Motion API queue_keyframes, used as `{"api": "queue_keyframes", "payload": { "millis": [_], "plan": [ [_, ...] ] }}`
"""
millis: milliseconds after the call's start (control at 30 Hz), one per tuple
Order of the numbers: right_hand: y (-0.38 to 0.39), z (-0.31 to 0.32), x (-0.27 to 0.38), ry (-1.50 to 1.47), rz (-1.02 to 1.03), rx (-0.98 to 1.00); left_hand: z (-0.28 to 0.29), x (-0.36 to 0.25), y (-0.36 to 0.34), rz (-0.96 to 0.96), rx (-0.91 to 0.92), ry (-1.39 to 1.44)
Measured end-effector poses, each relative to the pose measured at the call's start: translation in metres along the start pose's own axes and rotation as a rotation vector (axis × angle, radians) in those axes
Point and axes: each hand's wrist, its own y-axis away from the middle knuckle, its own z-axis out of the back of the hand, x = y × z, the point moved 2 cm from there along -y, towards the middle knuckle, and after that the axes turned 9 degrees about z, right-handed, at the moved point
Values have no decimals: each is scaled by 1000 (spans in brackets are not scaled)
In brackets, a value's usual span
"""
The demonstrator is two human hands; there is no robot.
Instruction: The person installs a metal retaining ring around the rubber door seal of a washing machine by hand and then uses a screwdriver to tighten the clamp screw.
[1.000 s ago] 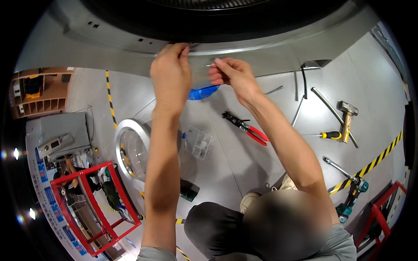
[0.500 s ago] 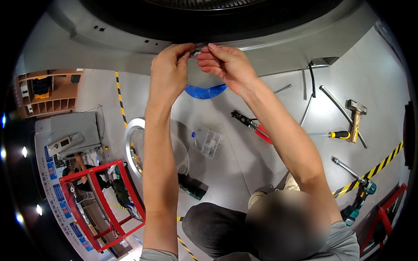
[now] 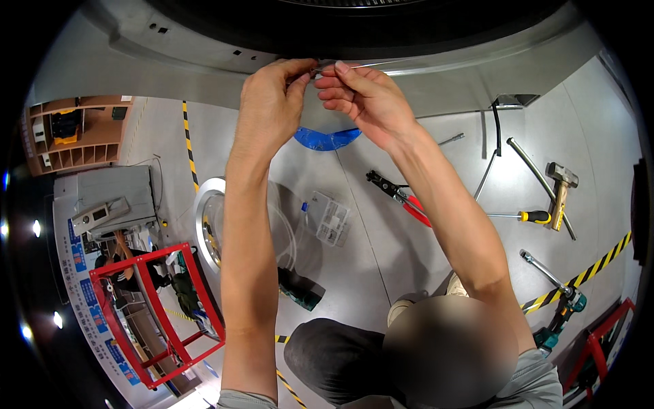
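Both hands meet at the lower rim of a black rubber door gasket (image 3: 409, 42), set in the grey metal front panel (image 3: 463, 92) of what looks like a washing machine. My right hand (image 3: 375, 99) pinches a thin metal wire (image 3: 383, 63) between thumb and forefinger, its other fingers loosely curled. Rightward from there, the wire runs along the gasket's edge. Close by on the left, my left hand (image 3: 269, 102) is closed, thumb and forefinger together at the wire's near end. A small metal piece shows between the two hands; its shape is too small to make out.
On the floor lie a blue sheet (image 3: 327, 140), red-handled pliers (image 3: 409, 202), a clear parts box (image 3: 331, 219), a screwdriver (image 3: 535, 216), a hammer (image 3: 561, 198) and a green cordless tool (image 3: 565, 317). A round door (image 3: 207, 228) lies left, beyond it a red frame (image 3: 153, 310) and another person.
The view has shifted slightly, so floor things sit a little further right. Both hands keep their pinches at the gasket rim, with only small finger movement.
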Motion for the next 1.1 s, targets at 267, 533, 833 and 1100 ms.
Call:
{"api": "queue_keyframes", "payload": {
  "millis": [267,533,833,1100],
  "plan": [
    [-4,0,-4,3,-3,-9,0,2,-1,-7,-4,-20],
    [-5,0,-4,9,24,-45,0,0,-1,-29,-12,-17],
    [-2,0,-5,5,20,-42,-1,3,-1,-1,11,1],
    [-6,-8,-14,332,200,-91,1,4,-3,-9,31,1]
  ]
}}
